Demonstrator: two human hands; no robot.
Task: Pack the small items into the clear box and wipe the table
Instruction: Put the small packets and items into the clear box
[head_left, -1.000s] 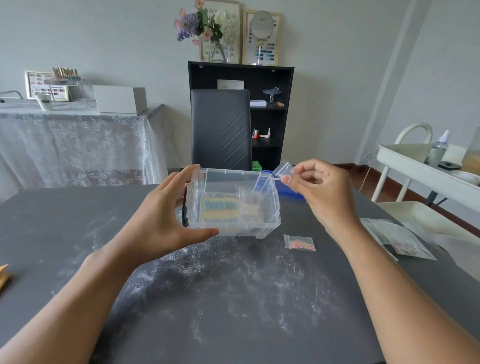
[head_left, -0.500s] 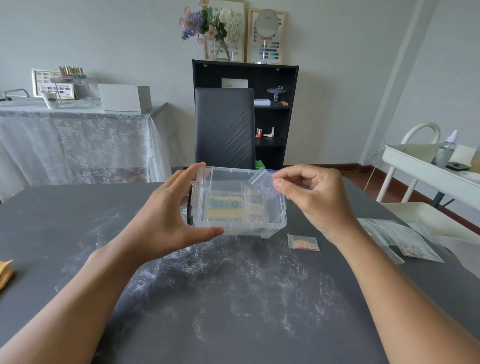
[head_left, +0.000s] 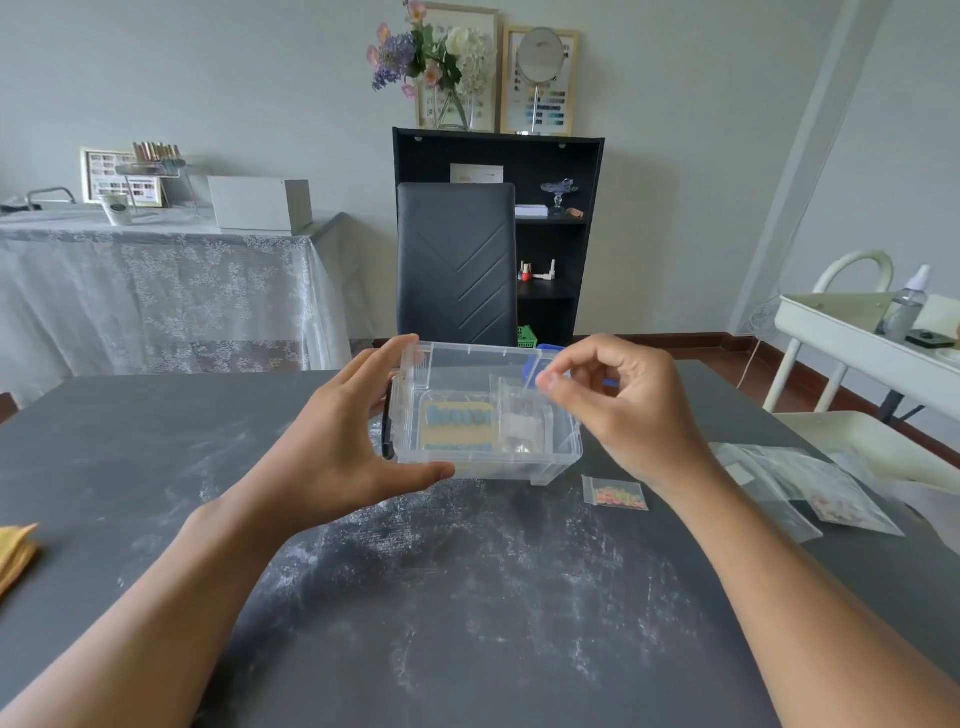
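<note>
My right hand (head_left: 618, 410) has come down and inward since a second ago: then it held a small clear packet (head_left: 519, 415) up beside the far right corner of the clear box (head_left: 488, 415); now it hovers over the box's right end. The packet now stands inside the box at its right side, upright or slightly leaning. My thumb and forefinger are curled together just above the packet's top edge, and I cannot tell whether they still pinch it or have just let go. The other fingers are loosely curled.

My left hand (head_left: 337, 441) has not shifted. It grips the box's left end, thumb along the near wall, fingers (head_left: 387, 353) reaching over the far rim, steadying it on the dark table (head_left: 467, 597).

Inside the box, left of the packet, lies a yellow card (head_left: 456, 421) with rows of blue pieces on it. A blue object (head_left: 537, 364) shows behind the box's far right corner; what it is I cannot tell.

So one more small item looks packed. Still out on the table: a small bag of pink and yellow bits (head_left: 615, 491) just right of the box, and further right some flat clear sleeves (head_left: 795, 478). The table shows pale dusty smears (head_left: 441, 545) in front of me, not yet wiped. A yellow cloth (head_left: 15, 551) lies at the far left edge.
</note>
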